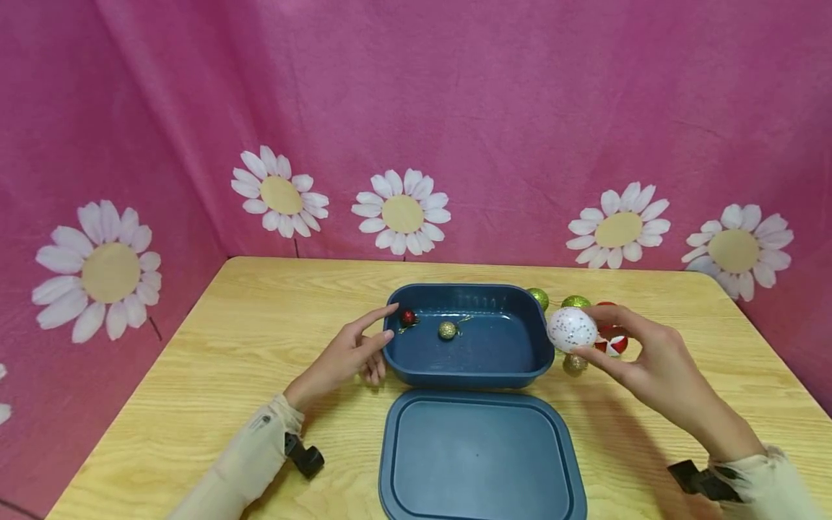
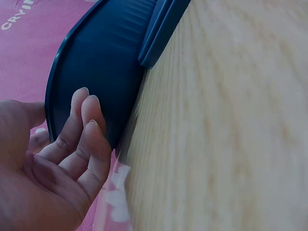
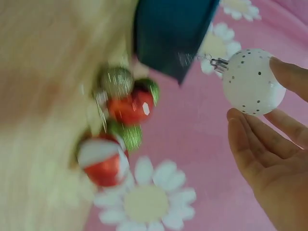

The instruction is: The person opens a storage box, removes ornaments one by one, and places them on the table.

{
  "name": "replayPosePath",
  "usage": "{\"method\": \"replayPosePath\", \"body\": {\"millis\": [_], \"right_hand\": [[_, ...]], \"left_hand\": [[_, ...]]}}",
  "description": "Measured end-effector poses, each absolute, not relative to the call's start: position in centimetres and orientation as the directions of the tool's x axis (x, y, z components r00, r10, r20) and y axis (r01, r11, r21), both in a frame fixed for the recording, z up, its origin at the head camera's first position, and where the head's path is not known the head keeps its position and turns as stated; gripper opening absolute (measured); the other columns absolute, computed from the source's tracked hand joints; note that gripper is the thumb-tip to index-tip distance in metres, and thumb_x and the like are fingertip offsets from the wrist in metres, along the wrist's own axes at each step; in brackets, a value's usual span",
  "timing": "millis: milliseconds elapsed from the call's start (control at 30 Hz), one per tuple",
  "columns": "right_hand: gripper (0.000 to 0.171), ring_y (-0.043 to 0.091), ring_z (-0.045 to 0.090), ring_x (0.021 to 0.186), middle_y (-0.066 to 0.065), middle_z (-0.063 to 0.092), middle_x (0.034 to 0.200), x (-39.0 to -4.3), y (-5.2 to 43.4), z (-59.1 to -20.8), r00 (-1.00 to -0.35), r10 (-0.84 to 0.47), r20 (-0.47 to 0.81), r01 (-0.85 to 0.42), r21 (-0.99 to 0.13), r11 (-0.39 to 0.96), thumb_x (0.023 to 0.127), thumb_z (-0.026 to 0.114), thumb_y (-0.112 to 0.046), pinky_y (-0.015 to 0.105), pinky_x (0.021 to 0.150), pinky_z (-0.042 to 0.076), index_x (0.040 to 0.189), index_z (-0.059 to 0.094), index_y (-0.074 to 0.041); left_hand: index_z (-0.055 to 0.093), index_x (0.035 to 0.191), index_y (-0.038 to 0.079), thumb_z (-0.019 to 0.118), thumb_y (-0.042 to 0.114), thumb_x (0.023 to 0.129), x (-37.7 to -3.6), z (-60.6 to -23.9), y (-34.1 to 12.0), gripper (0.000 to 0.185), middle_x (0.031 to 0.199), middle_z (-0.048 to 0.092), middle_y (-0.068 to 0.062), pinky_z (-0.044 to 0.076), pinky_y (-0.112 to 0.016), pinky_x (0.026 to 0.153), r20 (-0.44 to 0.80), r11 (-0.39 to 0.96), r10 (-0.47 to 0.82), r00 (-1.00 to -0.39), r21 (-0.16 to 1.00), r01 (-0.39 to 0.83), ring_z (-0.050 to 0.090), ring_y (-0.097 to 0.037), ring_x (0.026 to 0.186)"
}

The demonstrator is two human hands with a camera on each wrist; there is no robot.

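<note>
My right hand (image 1: 656, 361) holds a white Christmas bauble (image 1: 572, 329) with small dark dots between thumb and fingers. It is raised at the right end of a dark blue rectangular container (image 1: 468, 380). The bauble's silver cap (image 3: 219, 64) points toward the container in the right wrist view. My left hand (image 1: 344, 357) rests at the container's left end, with thumb and index fingertips at the rim and the other fingers loosely bent beside the outer wall (image 2: 103, 57). Inside the container lie a small red bauble (image 1: 407, 318) and a small gold glitter bauble (image 1: 447, 330).
Several baubles lie right of the container: green glitter ones (image 1: 575, 302), a gold one (image 1: 575, 364), and a red-and-white one (image 3: 103, 161). A flat blue lid (image 1: 481, 455) lies in front of the container. Pink flowered cloth (image 1: 487, 130) hangs behind the wooden table (image 1: 292, 289).
</note>
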State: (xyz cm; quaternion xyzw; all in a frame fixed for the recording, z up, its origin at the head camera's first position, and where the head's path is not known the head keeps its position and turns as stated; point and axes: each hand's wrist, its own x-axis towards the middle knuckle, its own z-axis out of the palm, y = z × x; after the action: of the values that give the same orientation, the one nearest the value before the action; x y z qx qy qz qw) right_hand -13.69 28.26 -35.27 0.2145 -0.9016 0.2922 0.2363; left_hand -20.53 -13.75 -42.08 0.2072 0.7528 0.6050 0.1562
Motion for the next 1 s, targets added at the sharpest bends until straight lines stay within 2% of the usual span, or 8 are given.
{"method": "replayPosePath", "body": {"millis": [133,200,367,433,567,733,867,1000], "right_hand": [[0.057,-0.005,0.058,0.084,-0.006,0.071,0.101,-13.7,30.2,-34.4,-0.800,-0.245,0.548,-0.498,-0.378,0.781,0.068,0.092,-0.008,0.006,0.073,0.043,0.119,0.069,-0.018],[0.054,-0.002,0.060,0.086,-0.004,0.073,0.102,-13.8,31.1,-34.2,-0.808,-0.261,0.528,-0.481,-0.335,0.810,0.068,0.092,-0.011,0.006,0.074,0.043,0.118,0.070,-0.017],[0.040,0.014,0.064,0.081,0.001,0.073,0.095,-14.4,32.5,-34.6,-0.852,-0.330,0.406,-0.454,-0.258,0.853,0.073,0.088,-0.017,0.024,0.066,0.052,0.110,0.073,-0.009],[0.037,0.016,0.064,0.079,0.000,0.072,0.090,-14.7,32.6,-35.0,-0.869,-0.352,0.347,-0.450,-0.256,0.856,0.075,0.087,-0.019,0.031,0.064,0.054,0.107,0.072,-0.007],[0.036,0.017,0.064,0.078,-0.001,0.070,0.086,-15.1,32.3,-35.7,-0.896,-0.371,0.245,-0.431,-0.277,0.858,0.077,0.086,-0.019,0.033,0.062,0.052,0.107,0.071,-0.004],[0.041,0.024,0.068,0.080,0.010,0.072,0.090,-15.5,32.0,-36.5,-0.925,-0.357,0.132,-0.381,-0.306,0.873,0.080,0.083,-0.020,0.037,0.063,0.054,0.111,0.067,0.002],[0.044,0.027,0.069,0.082,0.015,0.073,0.093,-15.6,32.1,-37.0,-0.929,-0.354,0.105,-0.369,-0.316,0.874,0.081,0.083,-0.021,0.041,0.066,0.056,0.113,0.066,0.004],[0.043,0.021,0.068,0.076,0.010,0.073,0.089,-15.8,32.2,-37.1,-0.928,-0.355,0.113,-0.372,-0.311,0.874,0.082,0.082,-0.022,0.037,0.064,0.056,0.113,0.065,0.004]], "left_hand": [[0.036,0.155,0.022,0.048,0.028,0.107,-20.6,-42.3,-13.7,0.051,0.067,0.066,-0.020,0.055,-0.033,0.050,0.022,0.184,0.505,-0.863,0.974,0.133,0.064,-0.026,0.054],[0.036,0.155,0.022,0.048,0.028,0.107,-20.6,-42.4,-13.8,0.050,0.067,0.066,-0.021,0.055,-0.034,0.050,0.025,0.178,0.505,-0.862,0.975,0.133,0.064,-0.026,0.054],[0.036,0.155,0.022,0.048,0.027,0.107,-20.7,-42.5,-14.0,0.051,0.066,0.066,-0.020,0.055,-0.034,0.050,0.022,0.172,0.502,-0.865,0.977,0.124,0.064,-0.025,0.053],[0.036,0.155,0.022,0.049,0.027,0.107,-20.7,-42.5,-14.0,0.051,0.066,0.066,-0.019,0.055,-0.034,0.050,0.020,0.173,0.502,-0.865,0.977,0.123,0.064,-0.024,0.053],[0.036,0.155,0.023,0.049,0.029,0.106,-20.6,-42.5,-14.0,0.051,0.067,0.066,-0.018,0.055,-0.033,0.050,0.017,0.171,0.501,-0.865,0.978,0.118,0.064,-0.024,0.054],[0.036,0.155,0.024,0.049,0.029,0.106,-20.6,-42.6,-14.3,0.051,0.068,0.067,-0.019,0.056,-0.034,0.050,0.022,0.192,0.499,-0.866,0.972,0.135,0.065,-0.026,0.055],[0.036,0.155,0.024,0.048,0.028,0.107,-20.5,-42.5,-14.4,0.050,0.069,0.067,-0.020,0.056,-0.034,0.050,0.026,0.192,0.502,-0.865,0.971,0.141,0.065,-0.028,0.055],[0.035,0.155,0.024,0.047,0.028,0.107,-20.5,-42.5,-14.3,0.050,0.069,0.067,-0.021,0.055,-0.035,0.050,0.026,0.188,0.503,-0.864,0.972,0.138,0.065,-0.028,0.055]]}}
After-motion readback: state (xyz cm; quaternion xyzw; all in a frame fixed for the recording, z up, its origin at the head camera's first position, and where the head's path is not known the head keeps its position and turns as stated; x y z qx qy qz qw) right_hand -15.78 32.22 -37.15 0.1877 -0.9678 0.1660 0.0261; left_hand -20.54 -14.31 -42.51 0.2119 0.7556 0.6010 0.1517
